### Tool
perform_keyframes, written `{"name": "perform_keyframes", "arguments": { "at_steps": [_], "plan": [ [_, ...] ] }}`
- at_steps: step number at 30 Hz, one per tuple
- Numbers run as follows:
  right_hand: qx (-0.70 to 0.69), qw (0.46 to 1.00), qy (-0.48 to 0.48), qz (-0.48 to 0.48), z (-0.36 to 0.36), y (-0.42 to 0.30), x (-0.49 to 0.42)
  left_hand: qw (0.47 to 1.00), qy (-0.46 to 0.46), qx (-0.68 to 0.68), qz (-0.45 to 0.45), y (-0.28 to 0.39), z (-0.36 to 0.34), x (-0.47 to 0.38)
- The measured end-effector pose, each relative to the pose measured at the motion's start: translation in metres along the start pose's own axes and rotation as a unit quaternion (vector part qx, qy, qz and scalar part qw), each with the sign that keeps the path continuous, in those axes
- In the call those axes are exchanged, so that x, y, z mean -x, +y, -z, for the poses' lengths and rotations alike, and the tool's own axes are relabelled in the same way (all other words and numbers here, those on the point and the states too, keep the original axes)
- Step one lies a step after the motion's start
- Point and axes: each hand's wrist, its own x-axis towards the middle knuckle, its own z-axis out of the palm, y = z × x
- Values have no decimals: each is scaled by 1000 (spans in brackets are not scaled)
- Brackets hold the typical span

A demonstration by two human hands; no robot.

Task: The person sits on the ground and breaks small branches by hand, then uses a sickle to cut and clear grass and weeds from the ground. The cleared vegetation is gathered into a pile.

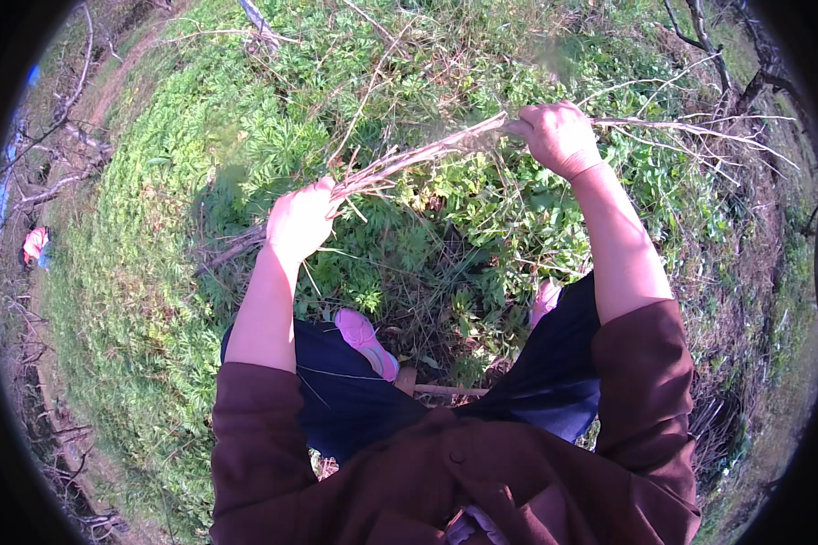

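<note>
My left hand [303, 216] is closed around a bundle of thin dry sticks [409, 158]. The bundle slants up to the right, and thicker ends stick out behind the hand at lower left. My right hand [560, 138] grips a dry forked branch [661, 124], whose fine bare twigs spread to the right. A short end of this branch shows left of my right fist, close to the bundle's upper tips. Whether the two touch there I cannot tell. Both hands are held up in front of me, above green leafy plants.
Low weeds [177, 225] cover the ground around my pink shoes [365, 340]. A wooden handle [450, 390] lies between my legs. Bare tree branches [756, 82] stand at upper right, others [61, 184] at left. Far left, a person [35, 246] in pink is bent low.
</note>
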Motion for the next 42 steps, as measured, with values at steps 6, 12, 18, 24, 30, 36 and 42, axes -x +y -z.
{"name": "perform_keyframes", "arguments": {
  "at_steps": [6, 12, 18, 24, 30, 36, 42],
  "plan": [
    [20, 998, 31, -55, 4, -6, -8, 999, 19, 15, 35, 9, 10, -10],
    [-53, 964, 56, -254, 8, -28, -26, 987, 78, 130, 48, 53, 7, -34],
    [-69, 952, 297, -34, 15, -48, -46, 930, 247, 267, 47, 53, 18, -68],
    [-211, 919, 334, 12, 24, -91, -53, 760, 283, 583, 40, 90, 11, -98],
    [-330, 884, 331, 27, 36, -126, -58, 154, 56, 986, 11, 138, 19, -112],
    [-487, 823, 283, 66, 33, -132, -60, 258, 83, 963, 0, 139, 22, -111],
    [-433, 841, 317, 71, 38, -118, -58, 440, 135, 888, -3, 100, 35, -98]
  ]
}}
